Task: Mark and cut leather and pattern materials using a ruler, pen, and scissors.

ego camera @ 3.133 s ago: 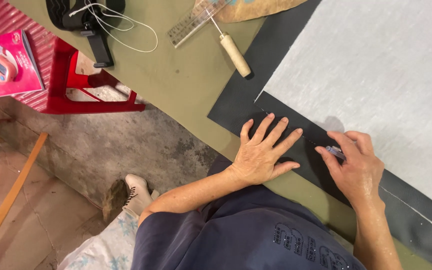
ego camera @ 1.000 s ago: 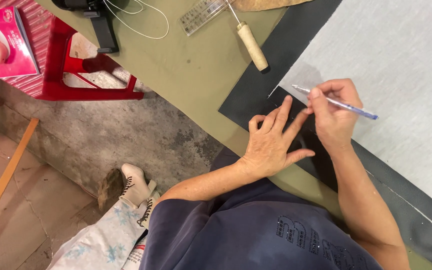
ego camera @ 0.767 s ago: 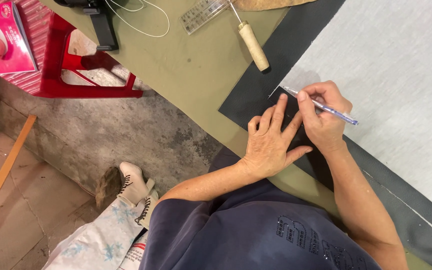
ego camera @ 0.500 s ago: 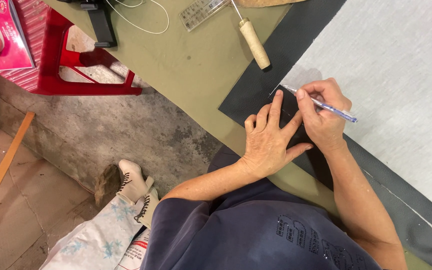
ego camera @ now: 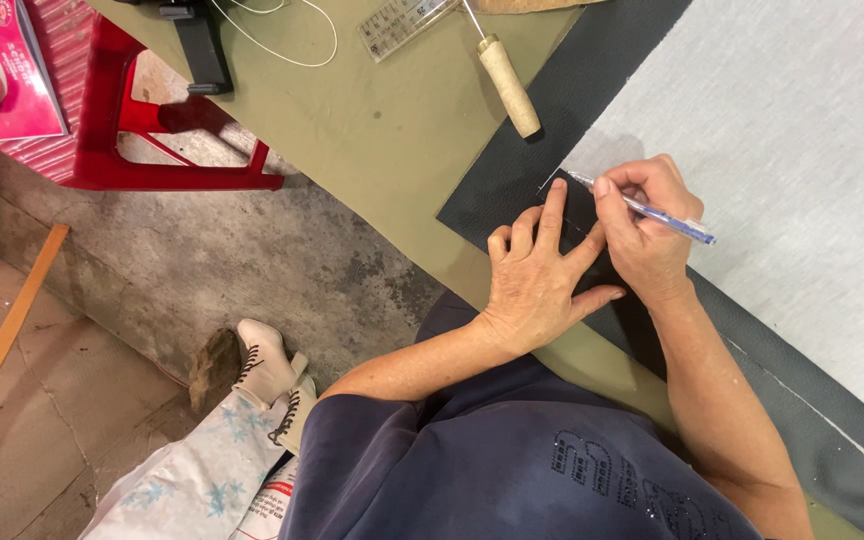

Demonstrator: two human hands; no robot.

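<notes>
My right hand (ego camera: 647,225) grips a blue pen (ego camera: 652,210), its tip touching the dark textured sheet (ego camera: 512,170) close to the corner of the light grey sheet (ego camera: 782,130) that lies on top of it. My left hand (ego camera: 537,275) lies flat on the dark sheet just left of the pen, fingers spread and pressing down. Both sheets rest on an olive-green table (ego camera: 392,110).
A wooden-handled tool (ego camera: 507,85) and a clear ruler (ego camera: 402,20) lie on the table above the hands. A white cord (ego camera: 282,25) and a black device (ego camera: 197,50) sit further left. A red stool (ego camera: 122,130), a pink box (ego camera: 2,70) and white shoes (ego camera: 267,370) are on the concrete floor.
Earlier both hands pressed flat on the dark sheet. My right hand has since taken up the pen and brought its tip to the sheet's corner; the left hand shifted slightly up.
</notes>
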